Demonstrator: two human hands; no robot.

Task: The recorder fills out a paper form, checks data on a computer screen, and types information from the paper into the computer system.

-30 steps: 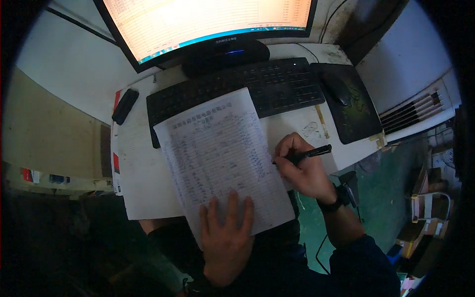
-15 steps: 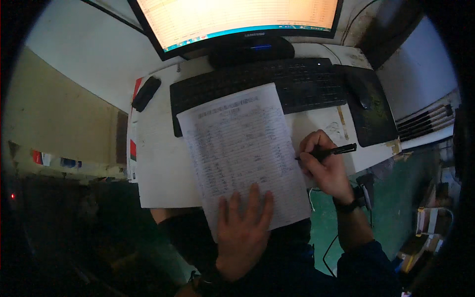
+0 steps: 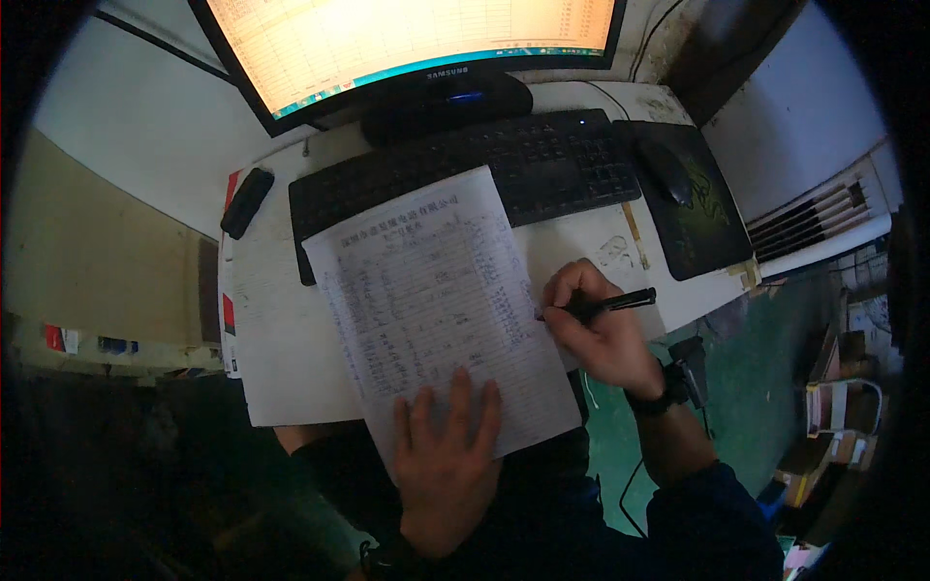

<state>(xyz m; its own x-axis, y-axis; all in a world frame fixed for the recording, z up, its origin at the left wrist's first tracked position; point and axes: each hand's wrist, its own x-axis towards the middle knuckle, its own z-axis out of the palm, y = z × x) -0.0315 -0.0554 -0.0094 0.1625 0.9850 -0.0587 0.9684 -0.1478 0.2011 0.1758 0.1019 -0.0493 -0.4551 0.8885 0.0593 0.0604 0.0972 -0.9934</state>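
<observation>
Desk (image 3: 281, 339), white and scuffed, spans the middle and carries nearly everything; at its far side stands a lit monitor (image 3: 417, 48), tilted so that, it seems, the screen faces the seat; a black keyboard (image 3: 572, 160) lies before it, probably pushed back to free the near surface; the handwritten paper form (image 3: 455, 320) lies aslant, its far edge over the keyboard's near left part, its near end overhanging the desk's near edge, likely turned to suit a slanting pen; to the right, a dark mouse pad (image 3: 707, 242) lies within easy reach; the left hand (image 3: 449, 479) rests flat on the form's near end, fingers extended, presumably steadying the overhang, though with its thumb out of sight I cannot tell whether it pinches the paper from below; the right hand (image 3: 601, 334) is curled around a black pen (image 3: 630, 301), fingers bunched close to the tip, apparently for fine control; that tip is at the form's right edge, contact being unclear; a black mouse (image 3: 666, 174) sits on the pad.
</observation>
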